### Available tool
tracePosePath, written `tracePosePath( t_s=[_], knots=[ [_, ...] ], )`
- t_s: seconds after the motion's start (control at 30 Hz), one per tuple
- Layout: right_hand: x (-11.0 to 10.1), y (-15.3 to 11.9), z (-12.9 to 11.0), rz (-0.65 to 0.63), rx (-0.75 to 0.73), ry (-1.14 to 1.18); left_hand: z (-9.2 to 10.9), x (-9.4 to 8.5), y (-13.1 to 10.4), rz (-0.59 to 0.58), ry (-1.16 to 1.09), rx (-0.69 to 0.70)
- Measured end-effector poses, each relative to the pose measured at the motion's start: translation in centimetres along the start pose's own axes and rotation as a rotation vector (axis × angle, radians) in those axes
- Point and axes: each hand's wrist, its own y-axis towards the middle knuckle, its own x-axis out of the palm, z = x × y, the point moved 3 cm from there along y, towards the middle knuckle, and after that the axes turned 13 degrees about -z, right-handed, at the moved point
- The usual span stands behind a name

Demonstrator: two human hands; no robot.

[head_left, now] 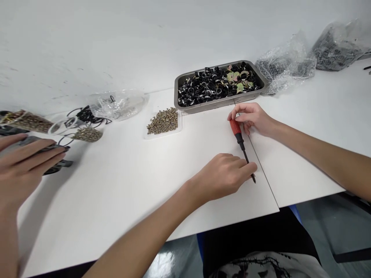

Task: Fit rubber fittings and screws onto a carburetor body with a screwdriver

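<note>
A screwdriver with a red handle and a dark shaft is held slantwise above the white table, its tip toward the table's front edge. The fingers of my right hand are closed on the end of the red handle. Lower down, my left hand pinches the shaft close to the tip. Left of the screwdriver lies a shallow clear tray with a heap of small brass-coloured screws. Behind my right hand stands a metal tray full of black rings and yellowish metal pieces.
A co-worker's hand rests on dark parts at the far left. Cups of small screws, black loops and a clear plastic bag lie near it. Bags of dark parts stand at the back right. A seam crosses the table.
</note>
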Motion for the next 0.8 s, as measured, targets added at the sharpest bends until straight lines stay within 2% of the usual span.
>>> tracePosePath(
  t_s=[0.13, 0.33, 0.5, 0.57, 0.7, 0.8],
  knots=[
    [0.0, -0.1, 0.1, -0.005, 0.003, -0.049, 0.0, 0.1, 0.0, -0.011, -0.009, -0.007],
    [0.5, -0.4, 0.0, -0.032, 0.071, -0.243, 0.0, 0.4, 0.3, -0.068, -0.02, -0.029],
    [0.8, -0.6, 0.0, -0.021, 0.069, -0.271, -0.3, 0.0, 0.3, -0.137, -0.021, -0.067],
    [0.9, -0.8, -0.1, 0.025, 0.047, -0.348, -0.5, 0.0, 0.3, -0.187, -0.016, -0.091],
    [1.2, -1.3, -0.3, 0.143, 0.042, -0.66, -1.1, 0.3, 0.4, -0.298, -0.042, -0.157],
    [1.5, -1.5, -0.4, 0.156, 0.047, -0.768, -1.2, 0.2, 0.4, -0.36, -0.087, -0.186]
  ],
)
